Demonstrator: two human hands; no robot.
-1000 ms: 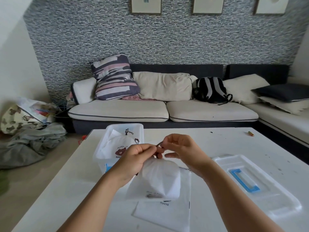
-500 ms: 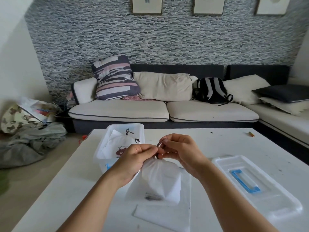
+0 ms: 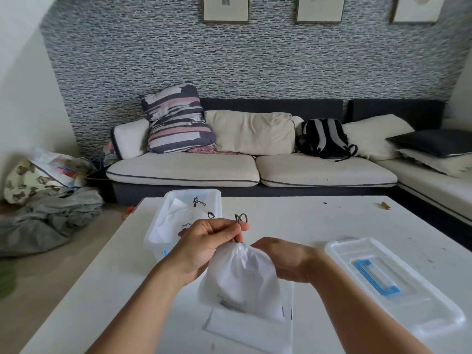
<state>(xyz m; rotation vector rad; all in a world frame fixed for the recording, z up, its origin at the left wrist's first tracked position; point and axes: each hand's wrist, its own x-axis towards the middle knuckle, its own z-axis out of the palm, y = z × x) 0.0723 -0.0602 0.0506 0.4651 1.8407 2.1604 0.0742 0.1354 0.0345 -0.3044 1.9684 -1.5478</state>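
A puffy white bag [image 3: 240, 274] is held up just over the white table [image 3: 293, 221]. The right hand [image 3: 286, 259] curls its fingers round the bag's side. The left hand [image 3: 207, 241] pinches the dark cord [image 3: 241, 217] at the bag's top, fingers pressed together.

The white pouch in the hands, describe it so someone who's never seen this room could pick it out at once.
On the white table before the sofa, look between the clear box and the blue-handled lid. The white pouch is there, left hand pinching its dark cord, right hand holding its side. Unlike the pouches lying in the box, it is held upright, cinched shut.
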